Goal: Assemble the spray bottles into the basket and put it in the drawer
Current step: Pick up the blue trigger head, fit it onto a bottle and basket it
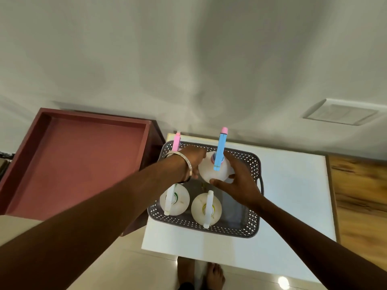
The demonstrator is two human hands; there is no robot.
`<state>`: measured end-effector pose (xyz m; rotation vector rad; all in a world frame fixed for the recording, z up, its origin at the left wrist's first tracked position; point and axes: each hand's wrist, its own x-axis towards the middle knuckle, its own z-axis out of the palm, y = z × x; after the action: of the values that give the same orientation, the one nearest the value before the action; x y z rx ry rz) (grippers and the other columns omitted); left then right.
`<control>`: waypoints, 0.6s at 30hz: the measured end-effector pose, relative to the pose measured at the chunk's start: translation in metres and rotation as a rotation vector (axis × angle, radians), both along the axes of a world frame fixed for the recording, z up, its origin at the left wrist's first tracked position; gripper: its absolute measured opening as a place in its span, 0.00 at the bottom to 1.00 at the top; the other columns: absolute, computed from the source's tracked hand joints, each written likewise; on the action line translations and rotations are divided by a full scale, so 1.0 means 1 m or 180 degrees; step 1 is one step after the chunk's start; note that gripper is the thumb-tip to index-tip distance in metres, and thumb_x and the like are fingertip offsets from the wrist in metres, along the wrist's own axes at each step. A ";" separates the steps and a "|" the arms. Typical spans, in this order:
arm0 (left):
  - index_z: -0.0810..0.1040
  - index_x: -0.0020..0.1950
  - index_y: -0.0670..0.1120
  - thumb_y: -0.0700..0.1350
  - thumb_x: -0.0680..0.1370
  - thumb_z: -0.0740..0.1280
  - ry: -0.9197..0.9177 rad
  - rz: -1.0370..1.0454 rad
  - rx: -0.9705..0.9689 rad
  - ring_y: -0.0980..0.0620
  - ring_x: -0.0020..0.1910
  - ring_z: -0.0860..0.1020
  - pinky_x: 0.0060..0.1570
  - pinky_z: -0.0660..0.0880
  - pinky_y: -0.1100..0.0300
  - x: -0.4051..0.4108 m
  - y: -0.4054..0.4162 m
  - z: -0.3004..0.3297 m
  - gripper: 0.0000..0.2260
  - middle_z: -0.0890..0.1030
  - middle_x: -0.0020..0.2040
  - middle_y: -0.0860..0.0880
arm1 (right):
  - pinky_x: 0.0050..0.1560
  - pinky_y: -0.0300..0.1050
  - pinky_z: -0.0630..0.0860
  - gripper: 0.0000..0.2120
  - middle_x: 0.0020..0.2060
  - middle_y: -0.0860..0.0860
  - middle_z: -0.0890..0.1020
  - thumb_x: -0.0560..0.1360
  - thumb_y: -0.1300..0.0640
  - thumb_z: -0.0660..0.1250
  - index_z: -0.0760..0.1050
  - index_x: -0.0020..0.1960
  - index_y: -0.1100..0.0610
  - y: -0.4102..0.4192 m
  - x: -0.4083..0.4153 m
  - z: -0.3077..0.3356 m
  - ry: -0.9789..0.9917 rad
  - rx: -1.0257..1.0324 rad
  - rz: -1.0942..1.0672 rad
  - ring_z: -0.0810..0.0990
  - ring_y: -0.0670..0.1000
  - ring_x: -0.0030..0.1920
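White plastic spray bottle with blue trigger top (212, 170) held from both sides over grey woven-look plastic basket (254, 229) on white table (297, 197). Left hand (193, 162) and right hand (236, 181) curled round round body. Probably light, smooth, slippery; best gripped low. Open red drawer (79, 162) beside basket.

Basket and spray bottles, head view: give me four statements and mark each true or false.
1. Both hands, left hand and right hand, hold the blue-topped bottle. True.
2. The basket sits inside the red drawer. False: it stands on the white table, beside the open drawer.
3. Two white-topped bottles stand in the basket's near side. True.
4. The left wrist is bare. False: it wears a metal bangle.
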<state>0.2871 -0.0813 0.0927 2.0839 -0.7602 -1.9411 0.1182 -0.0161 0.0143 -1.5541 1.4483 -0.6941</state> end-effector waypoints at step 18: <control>0.73 0.61 0.40 0.42 0.81 0.57 -0.0154 -0.0136 0.0091 0.37 0.63 0.75 0.56 0.77 0.49 -0.006 -0.003 -0.036 0.12 0.75 0.63 0.35 | 0.66 0.58 0.72 0.39 0.70 0.55 0.72 0.68 0.61 0.78 0.64 0.75 0.60 -0.011 0.009 -0.037 0.0233 0.0119 0.0089 0.71 0.54 0.69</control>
<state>0.2815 -0.0839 0.0568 2.1556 -0.7977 -1.9410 0.1269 -0.0268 -0.0225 -1.5821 1.4822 -0.5960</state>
